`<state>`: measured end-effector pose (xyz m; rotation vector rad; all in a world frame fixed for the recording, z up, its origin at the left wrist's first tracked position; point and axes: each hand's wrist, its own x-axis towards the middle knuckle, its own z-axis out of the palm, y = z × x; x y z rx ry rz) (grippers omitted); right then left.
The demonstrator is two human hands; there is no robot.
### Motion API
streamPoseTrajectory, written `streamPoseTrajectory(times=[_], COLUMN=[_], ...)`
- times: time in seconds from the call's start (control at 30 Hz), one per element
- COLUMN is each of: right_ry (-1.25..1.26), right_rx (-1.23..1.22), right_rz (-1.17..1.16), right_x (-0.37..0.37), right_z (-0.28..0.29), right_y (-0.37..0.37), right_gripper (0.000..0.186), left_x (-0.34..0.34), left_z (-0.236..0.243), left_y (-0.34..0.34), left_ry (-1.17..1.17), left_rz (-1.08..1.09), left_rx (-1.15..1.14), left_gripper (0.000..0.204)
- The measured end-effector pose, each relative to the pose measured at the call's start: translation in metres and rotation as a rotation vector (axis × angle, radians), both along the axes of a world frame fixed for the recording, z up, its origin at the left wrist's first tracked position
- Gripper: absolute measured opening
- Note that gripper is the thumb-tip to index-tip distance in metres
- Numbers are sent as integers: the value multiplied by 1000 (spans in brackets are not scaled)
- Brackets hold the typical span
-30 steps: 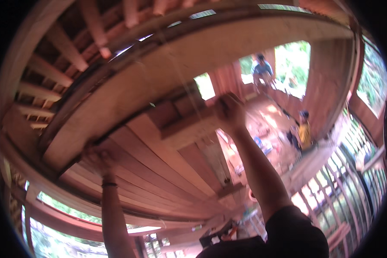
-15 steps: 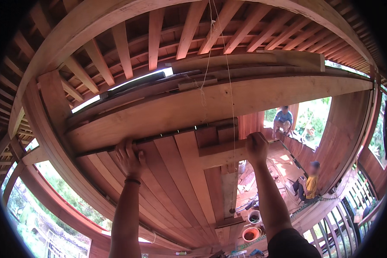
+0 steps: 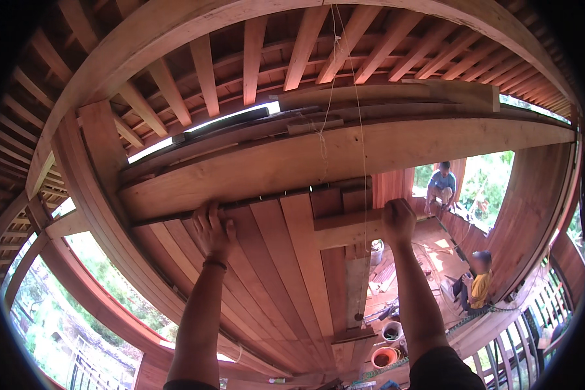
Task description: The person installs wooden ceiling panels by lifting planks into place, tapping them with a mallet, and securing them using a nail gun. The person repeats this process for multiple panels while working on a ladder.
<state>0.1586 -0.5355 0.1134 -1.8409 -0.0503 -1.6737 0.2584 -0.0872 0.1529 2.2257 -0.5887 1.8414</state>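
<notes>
My left hand [image 3: 213, 231] lies on the upper ends of the reddish wall planks [image 3: 276, 247], just under the big curved beam [image 3: 253, 170]. Its fingers are spread, with the fingertips at the planks' top edge. My right hand [image 3: 398, 222] is closed around the right end of a short wooden board [image 3: 350, 225], which lies crosswise against the planks. A thin string [image 3: 363, 149] hangs down in front of that board. Below it, a grey, weathered strip of wood [image 3: 357, 286] stands upright along the planks' right side.
Two people are lower down: one in blue [image 3: 442, 185] by a window opening, one in yellow [image 3: 478, 289] sitting at the right. An orange bucket [image 3: 385, 357] and a pale bucket [image 3: 392, 333] stand below. Loose boards [image 3: 387, 103] lie atop the beam; rafters [image 3: 253, 58] run overhead.
The whole view has swung slightly, so the scene sits farther right in the picture. Both hands keep their places on the wood.
</notes>
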Motion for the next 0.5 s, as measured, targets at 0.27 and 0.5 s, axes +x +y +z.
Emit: streamPoseTrajectory(times=[0.27, 0.5], right_ry=[30, 72], right_rx=[12, -66], right_rz=[41, -59], right_x=[-5, -9], right_z=[3, -6], right_y=[3, 1], right_gripper=[9, 12], left_x=[-3, -6], left_z=[-1, -8], left_y=[0, 0], left_ry=[-7, 7], left_rz=[12, 19], left_rx=[0, -1], left_gripper=[60, 60])
